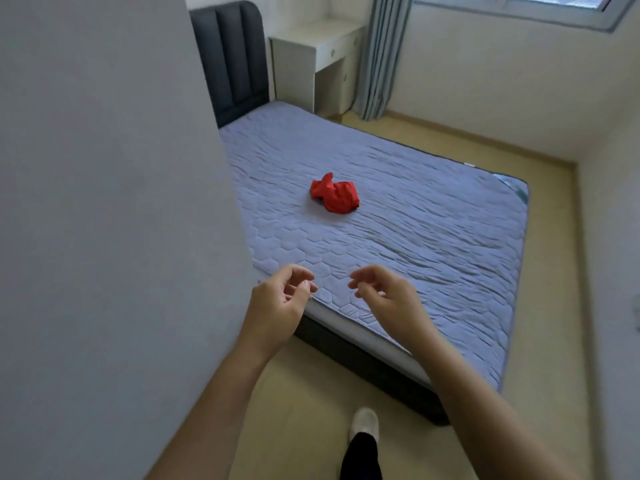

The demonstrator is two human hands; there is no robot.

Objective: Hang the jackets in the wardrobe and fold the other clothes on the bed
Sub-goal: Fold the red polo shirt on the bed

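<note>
- A red garment (335, 197) lies crumpled in a small heap near the middle of the bed (433, 237), with nothing else of clothing beside it.
- The bed wears a pale grey-blue quilted cover, wrinkled across its width; a dark padded headboard (230, 60) stands at its far end.
- The left hand (280, 303) hangs in the air over the near corner of the bed, fingers loosely curled, holding nothing.
- The right hand (384, 296) hangs just beside it, also loosely curled and empty; the two hands are near each other but not touching, and both are well apart from the garment.
- Both forearms are bare and reach forward from the bottom of the view.
- A pale grey panel (104, 202) fills the left side and hides part of the headboard.
- A white shoe (363, 422) with a dark trouser leg above it stands on the light wood floor (304, 393) below the hands.
- Beyond the bed stands a white desk (311, 53), with a grey curtain (381, 57) next to it and a window (519, 8) at the upper right.
</note>
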